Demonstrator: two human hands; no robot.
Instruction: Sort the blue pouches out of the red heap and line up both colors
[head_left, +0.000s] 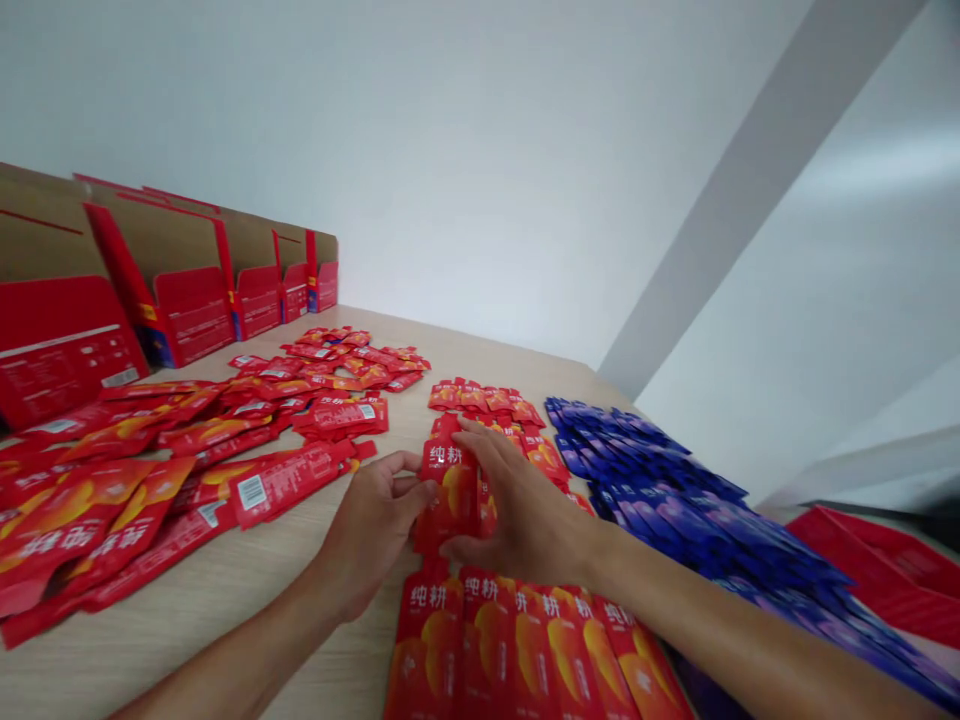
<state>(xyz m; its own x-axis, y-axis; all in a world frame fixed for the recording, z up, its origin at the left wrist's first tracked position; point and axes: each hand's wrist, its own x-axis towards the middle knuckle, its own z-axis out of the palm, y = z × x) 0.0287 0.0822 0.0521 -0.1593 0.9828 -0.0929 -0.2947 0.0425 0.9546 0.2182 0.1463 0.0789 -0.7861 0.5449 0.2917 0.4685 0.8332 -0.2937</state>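
Note:
A red drink pouch (450, 490) with white lettering and a yellow fruit picture lies in the middle, between my hands. My left hand (375, 530) pinches its left edge between thumb and fingers. From the other side my right hand (529, 505) spans the pouch, fingertips at its upper end and thumb at its lower end. Below my hands is a neat, overlapping row of matching red pouches (525, 650). Behind my right hand similar rows of red pouches (487, 397) run towards the wall, partly hidden by the hand.
Loose red pouches (225, 430) lie heaped on the left of the wooden table (330, 640). Open red cartons (195, 315) stand along the back left. To the right are overlapping rows of dark blue pouches (667, 500), with a red box (877, 570) beyond them.

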